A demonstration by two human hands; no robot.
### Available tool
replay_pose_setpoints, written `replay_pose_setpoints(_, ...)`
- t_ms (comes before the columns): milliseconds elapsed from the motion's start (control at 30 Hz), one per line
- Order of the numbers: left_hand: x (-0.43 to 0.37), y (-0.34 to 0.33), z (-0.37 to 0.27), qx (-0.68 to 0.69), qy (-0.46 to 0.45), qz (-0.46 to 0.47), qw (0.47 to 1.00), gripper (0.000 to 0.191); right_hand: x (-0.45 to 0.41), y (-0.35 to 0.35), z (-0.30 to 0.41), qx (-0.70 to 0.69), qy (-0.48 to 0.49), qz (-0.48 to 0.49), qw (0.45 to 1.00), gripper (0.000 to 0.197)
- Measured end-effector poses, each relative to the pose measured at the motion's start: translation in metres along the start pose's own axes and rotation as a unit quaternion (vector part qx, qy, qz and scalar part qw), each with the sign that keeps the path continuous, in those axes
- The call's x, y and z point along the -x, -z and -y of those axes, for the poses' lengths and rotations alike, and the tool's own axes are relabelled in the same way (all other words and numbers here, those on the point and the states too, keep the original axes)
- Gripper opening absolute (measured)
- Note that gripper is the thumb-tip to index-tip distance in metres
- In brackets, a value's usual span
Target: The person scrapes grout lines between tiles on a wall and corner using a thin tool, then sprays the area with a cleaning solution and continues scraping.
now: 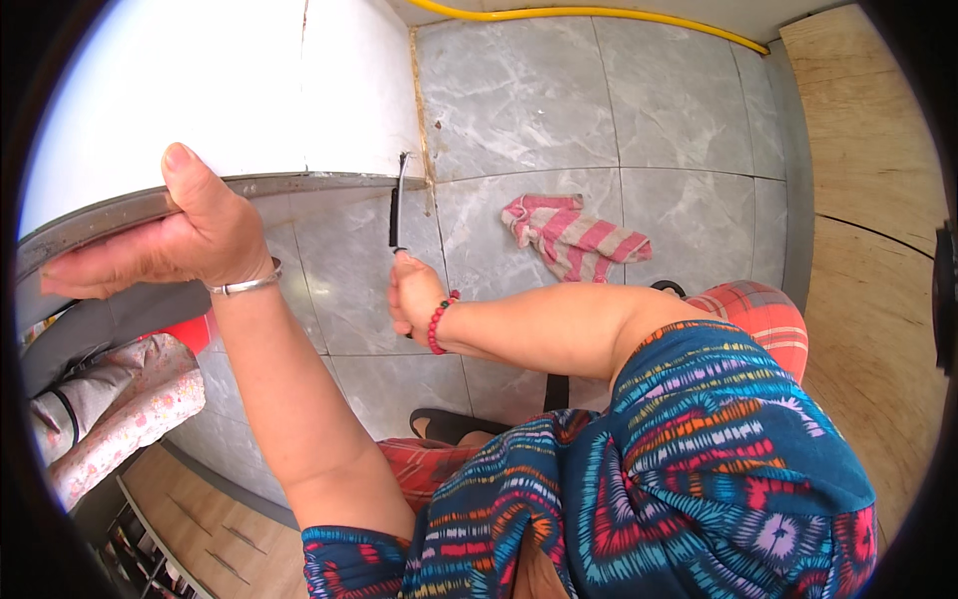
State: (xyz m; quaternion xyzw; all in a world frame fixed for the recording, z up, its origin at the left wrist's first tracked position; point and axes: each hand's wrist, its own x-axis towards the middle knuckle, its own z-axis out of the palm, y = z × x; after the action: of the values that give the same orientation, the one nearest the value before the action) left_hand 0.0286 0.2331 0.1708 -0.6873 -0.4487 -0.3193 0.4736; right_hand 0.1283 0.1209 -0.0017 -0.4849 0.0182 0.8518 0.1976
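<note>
My right hand (419, 298) grips the end of a slim crevice brush (401, 206) with a grey back and a strip of black bristles. Its far tip reaches the corner of a large white panel (352, 97), near a dark smudge. A brown, stained seam (420, 112) runs along the panel's side. At the left, my left hand (202, 232) clasps the panel's worn grey edge (97, 221), thumb on the white face and fingers along the underside. A pink-and-beige striped cloth (576, 233) lies crumpled on the grey floor tiles (524, 97), right of the brush.
A yellow hose (599, 13) runs along the wall at the top. Wood-grain panels (868, 135) rise on the right. Floral fabric (150, 404) and a red object (187, 329) sit at lower left, above a wood-front drawer unit (217, 517). My black sandal (456, 425) is below.
</note>
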Motion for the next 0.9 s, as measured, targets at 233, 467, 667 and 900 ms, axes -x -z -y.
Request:
replay_pose_setpoints(233, 0.008, 0.0, -0.002, -0.03, 0.008, -0.007, 0.999, 0.097, 0.014, -0.003, -0.001, -0.013, 0.003, 0.055, 0.998, 0.031)
replay_pose_setpoints(467, 0.018, -0.003, 0.002, -0.037, 0.078, -0.013, 0.996, 0.1, 0.005, -0.008, 0.012, 0.06, 0.071, 0.022, 0.995, 0.031)
replay_pose_setpoints(667, 0.017, 0.001, 0.0, -0.027, 0.084, 0.003, 0.996, 0.097, 0.029, -0.018, 0.018, 0.141, 0.326, 0.185, 0.916, 0.033)
replay_pose_setpoints(900, 0.016, 0.008, -0.003, 0.032, 0.096, 0.023, 0.995, 0.093, 0.021, -0.01, 0.123, 0.334, 0.522, 0.261, 0.74, 0.029)
